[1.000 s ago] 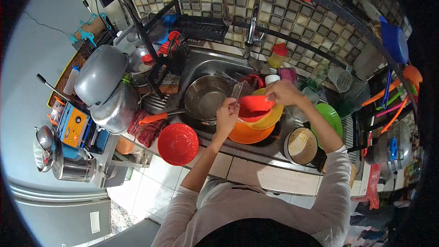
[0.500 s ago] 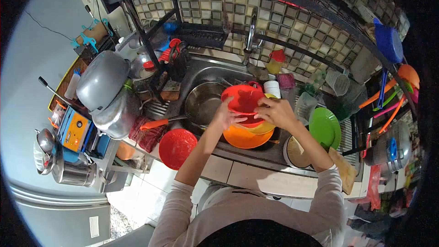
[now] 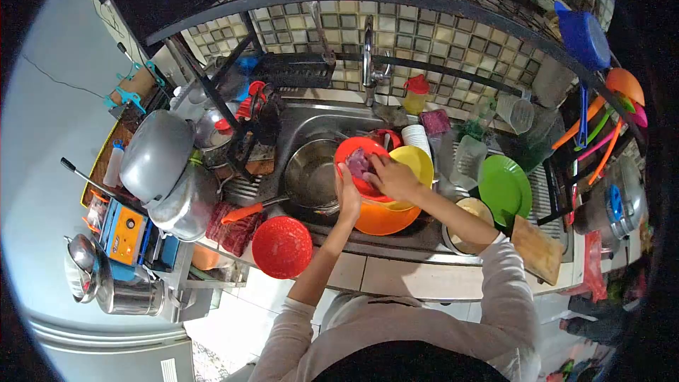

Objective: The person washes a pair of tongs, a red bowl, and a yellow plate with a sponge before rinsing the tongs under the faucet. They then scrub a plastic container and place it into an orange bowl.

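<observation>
A: How was the red bowl [image 3: 359, 163] held?

B: It was tilted over the sink [image 3: 311, 117], above the yellow bowl [image 3: 414, 166] and orange bowl [image 3: 382, 218], probably so the inside could be reached. The left hand [image 3: 348, 198] was closed on its lower rim.

A: And the right hand [image 3: 390, 177]?

B: Its fingers [image 3: 373, 168] were curled around a purple scrubber [image 3: 357, 165], pressed inside the bowl.
</observation>
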A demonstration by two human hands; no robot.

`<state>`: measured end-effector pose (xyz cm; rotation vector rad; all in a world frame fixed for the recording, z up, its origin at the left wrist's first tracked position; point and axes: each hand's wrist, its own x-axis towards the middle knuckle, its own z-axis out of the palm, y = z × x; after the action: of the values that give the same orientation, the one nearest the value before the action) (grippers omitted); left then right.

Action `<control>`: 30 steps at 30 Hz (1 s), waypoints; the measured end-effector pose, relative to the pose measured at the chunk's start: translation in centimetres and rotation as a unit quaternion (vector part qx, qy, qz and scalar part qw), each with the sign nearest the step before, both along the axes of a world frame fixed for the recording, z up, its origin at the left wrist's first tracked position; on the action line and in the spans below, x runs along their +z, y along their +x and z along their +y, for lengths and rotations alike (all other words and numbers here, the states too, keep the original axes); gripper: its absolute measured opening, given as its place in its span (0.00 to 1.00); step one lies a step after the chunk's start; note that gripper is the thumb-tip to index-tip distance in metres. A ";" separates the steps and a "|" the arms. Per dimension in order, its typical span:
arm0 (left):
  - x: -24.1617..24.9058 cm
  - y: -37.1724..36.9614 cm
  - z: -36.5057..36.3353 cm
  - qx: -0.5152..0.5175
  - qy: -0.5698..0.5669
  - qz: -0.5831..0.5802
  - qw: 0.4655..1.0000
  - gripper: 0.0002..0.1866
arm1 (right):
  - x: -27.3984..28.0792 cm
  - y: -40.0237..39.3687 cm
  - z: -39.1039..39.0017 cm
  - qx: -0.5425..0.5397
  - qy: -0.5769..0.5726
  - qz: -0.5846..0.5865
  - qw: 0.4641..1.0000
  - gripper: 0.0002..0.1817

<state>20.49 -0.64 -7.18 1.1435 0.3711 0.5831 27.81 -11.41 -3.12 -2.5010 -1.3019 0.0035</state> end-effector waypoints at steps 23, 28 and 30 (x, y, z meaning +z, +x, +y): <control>-0.6 -0.7 0.4 -0.099 -0.167 0.068 0.979 0.35 | 0.4 3.2 5.9 -0.057 -0.005 -0.058 0.997 0.14; -2.4 0.6 1.4 -0.028 -0.117 0.099 0.988 0.35 | 0.8 -0.9 5.3 0.045 -0.097 0.050 0.993 0.18; -6.1 1.8 2.2 -0.011 -0.084 -0.033 0.996 0.33 | 2.0 -0.4 5.8 -0.012 -0.078 0.051 0.996 0.19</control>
<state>22.29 1.53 -13.26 0.9635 0.3435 0.5589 27.45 -5.59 -1.15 -2.6082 -1.2735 0.2344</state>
